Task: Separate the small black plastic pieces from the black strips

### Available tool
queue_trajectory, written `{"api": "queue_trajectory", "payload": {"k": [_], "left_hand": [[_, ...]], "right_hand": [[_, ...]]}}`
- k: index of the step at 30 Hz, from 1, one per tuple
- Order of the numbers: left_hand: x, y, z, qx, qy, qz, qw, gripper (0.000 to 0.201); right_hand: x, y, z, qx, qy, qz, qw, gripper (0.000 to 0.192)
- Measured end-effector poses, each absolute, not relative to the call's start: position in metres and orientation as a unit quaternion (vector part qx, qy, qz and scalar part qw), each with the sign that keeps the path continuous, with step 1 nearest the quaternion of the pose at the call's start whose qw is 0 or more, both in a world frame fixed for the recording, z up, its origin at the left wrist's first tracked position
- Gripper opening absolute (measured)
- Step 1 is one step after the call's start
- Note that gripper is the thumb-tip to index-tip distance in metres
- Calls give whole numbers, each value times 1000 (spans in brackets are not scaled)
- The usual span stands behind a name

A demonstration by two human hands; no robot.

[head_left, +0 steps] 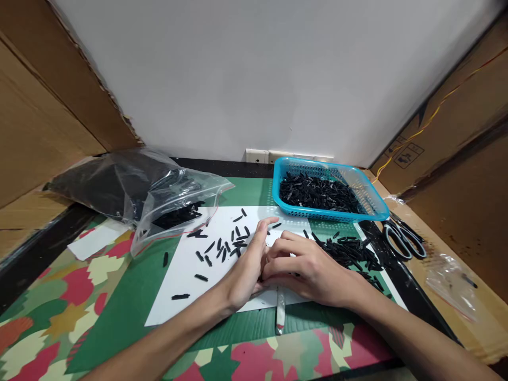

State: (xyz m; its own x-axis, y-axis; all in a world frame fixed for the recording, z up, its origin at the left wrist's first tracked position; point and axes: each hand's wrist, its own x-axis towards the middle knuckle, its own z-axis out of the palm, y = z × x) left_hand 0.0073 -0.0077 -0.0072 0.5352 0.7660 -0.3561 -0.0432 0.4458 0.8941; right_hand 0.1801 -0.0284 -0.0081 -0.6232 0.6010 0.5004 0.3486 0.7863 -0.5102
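Left hand (246,264) thumb-up, right hand (307,264) curled at its three o'clock; can't tell if either grips. White stick (280,311) shows at right hand's seven o'clock.

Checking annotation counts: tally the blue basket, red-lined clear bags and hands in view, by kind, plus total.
Blue basket: 1
Red-lined clear bags: 2 (large bag, small bag)
Hands: 2 (left hand, right hand)
Total: 5

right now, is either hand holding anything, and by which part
Cannot tell: the left hand and right hand hide whatever might lie between them.
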Motion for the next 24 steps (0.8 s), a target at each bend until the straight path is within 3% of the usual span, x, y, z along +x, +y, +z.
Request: {"api": "queue_trajectory", "payload": {"k": [5, 15, 24], "left_hand": [[6, -7, -9, 449, 412, 254, 751, 86], [6, -6, -10, 478, 416, 265, 727, 68], [6, -6, -12, 543, 393, 256, 697, 66]], "right_hand": [[182, -27, -9, -279, -886, 186, 321, 18], [183, -28, -8, -287, -898, 210, 260, 17], [169, -35, -5, -343, -836, 289, 315, 22]]}}
